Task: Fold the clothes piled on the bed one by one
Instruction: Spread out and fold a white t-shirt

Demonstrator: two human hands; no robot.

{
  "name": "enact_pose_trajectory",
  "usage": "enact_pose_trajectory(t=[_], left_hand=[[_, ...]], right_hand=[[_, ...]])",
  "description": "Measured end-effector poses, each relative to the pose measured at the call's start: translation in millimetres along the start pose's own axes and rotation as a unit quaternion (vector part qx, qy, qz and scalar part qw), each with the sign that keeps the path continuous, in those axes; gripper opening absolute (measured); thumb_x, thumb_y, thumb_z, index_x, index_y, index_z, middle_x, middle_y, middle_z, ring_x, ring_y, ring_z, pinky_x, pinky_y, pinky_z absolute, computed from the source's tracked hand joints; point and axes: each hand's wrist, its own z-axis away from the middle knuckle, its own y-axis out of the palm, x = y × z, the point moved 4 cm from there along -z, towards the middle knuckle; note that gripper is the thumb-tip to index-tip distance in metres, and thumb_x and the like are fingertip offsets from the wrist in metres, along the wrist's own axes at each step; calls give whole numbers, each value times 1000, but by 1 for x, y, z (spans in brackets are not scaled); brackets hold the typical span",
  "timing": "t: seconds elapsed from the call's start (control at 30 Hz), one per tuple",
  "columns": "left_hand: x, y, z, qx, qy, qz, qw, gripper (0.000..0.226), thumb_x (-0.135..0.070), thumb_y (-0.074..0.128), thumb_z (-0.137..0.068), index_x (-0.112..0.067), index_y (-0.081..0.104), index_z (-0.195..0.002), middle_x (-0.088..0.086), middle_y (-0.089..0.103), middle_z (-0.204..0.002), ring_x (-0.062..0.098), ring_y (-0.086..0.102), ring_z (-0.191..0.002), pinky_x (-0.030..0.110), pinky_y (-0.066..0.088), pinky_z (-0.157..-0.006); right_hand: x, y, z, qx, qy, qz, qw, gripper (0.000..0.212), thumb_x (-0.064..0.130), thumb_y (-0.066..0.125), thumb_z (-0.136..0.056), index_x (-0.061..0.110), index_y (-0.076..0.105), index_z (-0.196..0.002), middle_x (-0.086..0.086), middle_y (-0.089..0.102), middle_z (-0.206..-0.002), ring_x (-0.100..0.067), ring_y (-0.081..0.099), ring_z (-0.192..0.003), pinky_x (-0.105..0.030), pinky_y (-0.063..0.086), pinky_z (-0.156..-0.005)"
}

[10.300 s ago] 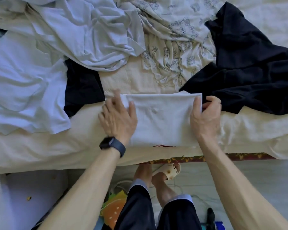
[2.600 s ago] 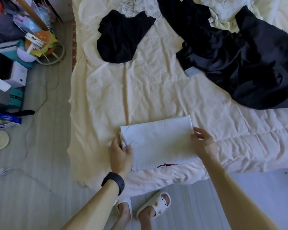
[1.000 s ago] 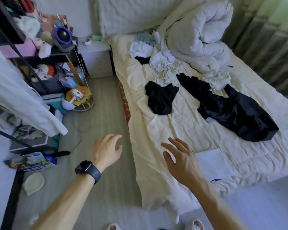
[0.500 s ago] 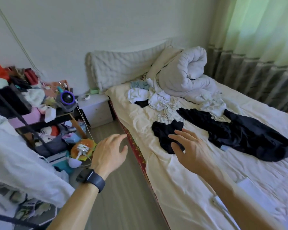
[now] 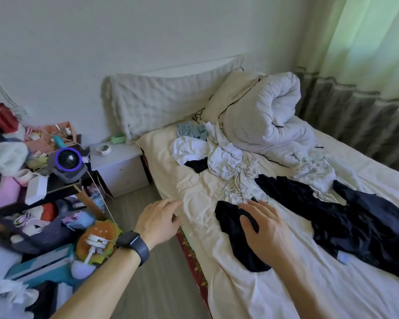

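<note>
A small black garment (image 5: 230, 224) lies crumpled on the cream bed sheet (image 5: 194, 192) near the left edge. My right hand (image 5: 265, 229) hovers over it with fingers spread and straight, holding nothing. My left hand (image 5: 158, 221), with a dark watch on the wrist, reaches toward the bed's left edge, fingers relaxed and empty. A large black garment (image 5: 355, 217) sprawls to the right. Further back sits a pile of white, light blue and patterned clothes (image 5: 217, 153). The folded white piece is out of view.
A rolled white duvet (image 5: 270, 118) and a pillow lie at the head of the bed. A white nightstand (image 5: 120, 166) stands beside it. A cluttered black rack with a purple fan (image 5: 68, 161) fills the left. Grey curtains (image 5: 359, 116) hang at the right.
My view has risen from the folded white garment to the whole bed. Both hands let go of it and moved forward, the right one now over the small black garment.
</note>
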Motion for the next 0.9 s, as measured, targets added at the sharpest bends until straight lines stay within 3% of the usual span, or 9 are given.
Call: enact_pose_trajectory(t=[0.1, 0.23, 0.47, 0.63, 0.9], left_hand=[[25, 9, -56, 32, 3, 1, 999, 48, -39, 47, -100, -33, 44, -148, -9, 48, -148, 14, 47, -132, 32, 40, -106], [63, 29, -135, 73, 27, 1, 997, 48, -34, 47, -100, -30, 45, -147, -6, 50, -146, 17, 50, -130, 35, 43, -104], [139, 89, -323, 176, 100, -22, 979, 49, -33, 45, -100, -30, 41, -149, -6, 46, -150, 18, 49, -132, 37, 43, -104], [183, 117, -433, 256, 134, -20, 957, 49, -35, 45, -99, -30, 42, -148, -3, 47, -148, 21, 47, -132, 37, 40, -106], [231, 194, -567, 301, 172, -96, 933, 47, -33, 42, -97, -23, 44, -143, 3, 38, -150, 24, 33, -139, 39, 31, -112]], right_hand=[[5, 26, -50, -2, -10, 6, 1000, 29, 21, 70, -95, 25, 72, -124, 8, 69, -128, -23, 56, -129, -41, 45, -106], [2, 77, -119, 28, 16, 16, 999, 32, 25, 67, -97, 27, 70, -129, 9, 67, -133, -23, 52, -136, -41, 42, -110], [-24, 195, -252, 82, 109, 42, 990, 37, 35, 58, -101, 32, 63, -137, 13, 61, -140, -18, 45, -142, -39, 38, -115], [-44, 263, -329, 121, 222, 43, 967, 38, 35, 55, -103, 31, 60, -141, 13, 59, -143, -15, 42, -143, -33, 35, -116], [-116, 373, -400, 208, 350, 30, 913, 45, 42, 47, -105, 34, 46, -150, 13, 55, -146, -14, 41, -141, -29, 36, -110]])
